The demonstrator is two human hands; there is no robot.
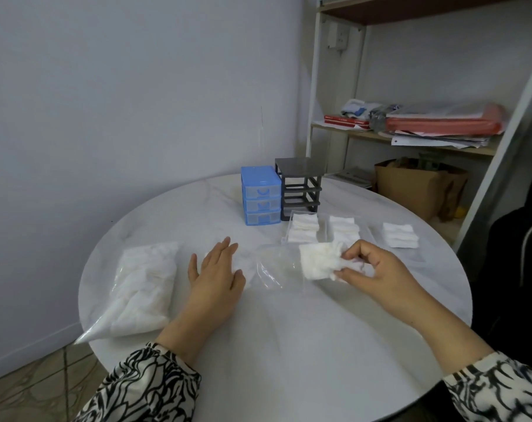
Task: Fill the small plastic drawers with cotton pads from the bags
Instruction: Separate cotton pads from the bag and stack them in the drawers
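Observation:
My right hand [371, 269] pinches a bunch of white cotton pads [318, 260] just above the round white table [289, 345]. A clear open bag [271, 266] lies flat between my hands, and my left hand [217, 269] rests flat on it with straight fingers. A full bag of cotton pads [146, 290] lies at the left edge. Behind stand a blue drawer unit [261, 194] with its drawers in and an empty dark grey frame [299, 185]. Three clear drawers lie pulled out with pads in them: one [303, 228] at the frame's foot, one [344, 228] beside it, one [400, 236] further right.
A shelf rack [411, 138] with papers and red folders stands behind the table on the right. A cardboard box [417, 190] sits on the floor under it. A dark chair or bag [514, 269] is at the right edge. The wall is close on the left.

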